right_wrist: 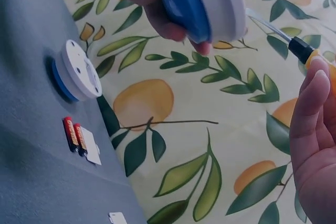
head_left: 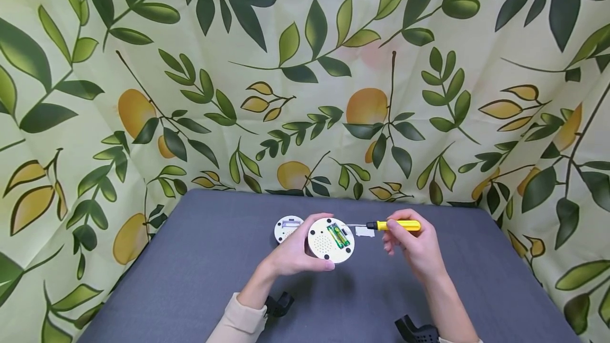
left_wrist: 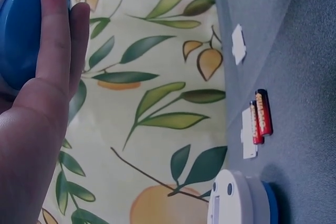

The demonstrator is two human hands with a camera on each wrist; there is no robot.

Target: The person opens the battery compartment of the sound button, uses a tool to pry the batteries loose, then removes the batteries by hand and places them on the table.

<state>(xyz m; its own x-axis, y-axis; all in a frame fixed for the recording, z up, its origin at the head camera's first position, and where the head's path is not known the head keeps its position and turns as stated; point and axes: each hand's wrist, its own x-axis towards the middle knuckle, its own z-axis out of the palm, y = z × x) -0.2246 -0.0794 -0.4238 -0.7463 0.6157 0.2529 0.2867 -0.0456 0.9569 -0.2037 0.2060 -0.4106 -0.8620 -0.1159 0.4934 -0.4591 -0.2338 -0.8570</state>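
My left hand grips a round white device by its rim, with its underside facing me. The other face is blue, as the right wrist view shows on the device's blue side. Two green batteries lie in its uncovered compartment, beside a patch of small holes and dark round feet. In my right hand is a screwdriver with a yellow and black handle, pinched between thumb and fingers. Its thin metal shaft points left, the tip right at the device's edge near the compartment.
A second white-and-blue round device sits on the grey table, its compartment facing up. Near it, two red-and-black batteries lie by a white cover. Another white cover lies farther along. A leaf-patterned cloth hangs behind.
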